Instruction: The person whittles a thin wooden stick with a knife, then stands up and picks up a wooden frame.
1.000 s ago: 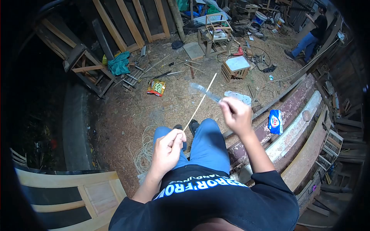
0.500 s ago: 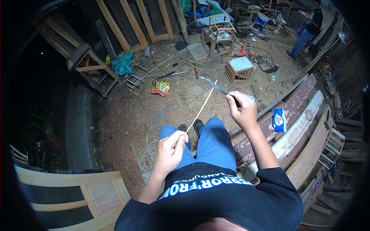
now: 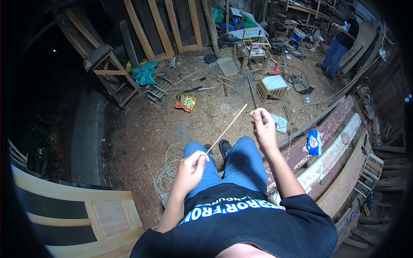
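Note:
My left hand point(image 3: 192, 169) pinches the lower end of a thin, pale stick point(image 3: 228, 127), which slants up to the right above my knees. My right hand point(image 3: 263, 127) is closed round the handle end of a knife point(image 3: 252, 92); its narrow blade points up and away. The stick's tip is near the knife but apart from it. The knife's handle is mostly hidden in my fingers.
A blue packet point(image 3: 314, 142) lies on the planks at my right. Ahead are a slatted crate point(image 3: 272, 88), a yellow snack bag point(image 3: 185, 102) and a red power tool point(image 3: 275, 70). Coiled cord point(image 3: 167, 174) lies left of my legs. Another person point(image 3: 340, 43) stands far right.
The knife has turned from slanting left to nearly upright, as my right hand rotated. The view has shifted slightly. The other person's arms have lowered.

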The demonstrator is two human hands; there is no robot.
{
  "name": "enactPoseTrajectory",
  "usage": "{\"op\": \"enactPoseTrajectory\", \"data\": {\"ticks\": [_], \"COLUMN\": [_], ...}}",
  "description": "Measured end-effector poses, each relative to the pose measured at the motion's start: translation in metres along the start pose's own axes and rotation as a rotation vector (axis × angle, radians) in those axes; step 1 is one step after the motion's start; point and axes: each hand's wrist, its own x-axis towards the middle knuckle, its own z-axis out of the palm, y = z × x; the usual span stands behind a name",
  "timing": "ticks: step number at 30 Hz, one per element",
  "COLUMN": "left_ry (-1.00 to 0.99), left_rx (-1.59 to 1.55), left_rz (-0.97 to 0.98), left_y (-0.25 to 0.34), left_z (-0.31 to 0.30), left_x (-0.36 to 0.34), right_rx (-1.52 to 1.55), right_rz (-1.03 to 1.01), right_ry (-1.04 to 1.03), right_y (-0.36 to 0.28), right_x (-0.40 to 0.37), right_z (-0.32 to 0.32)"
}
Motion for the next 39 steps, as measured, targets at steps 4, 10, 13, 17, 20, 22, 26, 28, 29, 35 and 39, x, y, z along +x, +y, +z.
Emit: {"op": "enactPoseTrajectory", "data": {"ticks": [4,10,13,17,20,22,26,28,29,35,39], "left_ry": [-0.092,-0.065,0.043,0.237,0.360,0.424,0.506,0.546,0.554,0.624,0.668], "left_rx": [-0.045,-0.115,-0.146,-0.495,-0.624,-0.840,-0.985,-0.978,-0.958,-0.932,-0.954], "left_rz": [-0.041,-0.052,0.003,0.031,0.143,0.123,0.191,0.222,0.236,0.251,0.227], "left_y": [-0.006,-0.018,-0.034,-0.045,-0.034,-0.027,-0.005,0.004,0.007,0.009,0.002], "left_z": [0.002,0.006,0.005,0.003,0.000,0.002,0.007,0.009,0.009,-0.005,-0.017], "left_x": [-0.008,-0.009,-0.004,0.013,0.029,0.041,0.052,0.051,0.050,0.042,0.035], "right_rx": [0.313,0.376,0.366,0.352,0.144,0.002,-0.215,-0.238,-0.241,-0.178,-0.138], "right_rz": [0.215,0.214,0.190,0.246,0.139,0.092,-0.136,-0.206,-0.187,-0.059,-0.085], "right_ry": [-0.107,-0.160,-0.126,-0.141,-0.177,-0.229,-0.200,-0.195,-0.212,-0.434,-0.535], "right_y": [-0.025,-0.022,-0.023,-0.019,-0.007,-0.007,-0.012,-0.020,-0.024,-0.052,-0.054], "right_x": [-0.013,-0.022,-0.024,-0.028,-0.037,-0.045,-0.057,-0.059,-0.059,-0.056,-0.053], "right_z": [0.027,0.049,0.050,0.041,0.048,0.056,0.068,0.073,0.073,0.076,0.083]}}
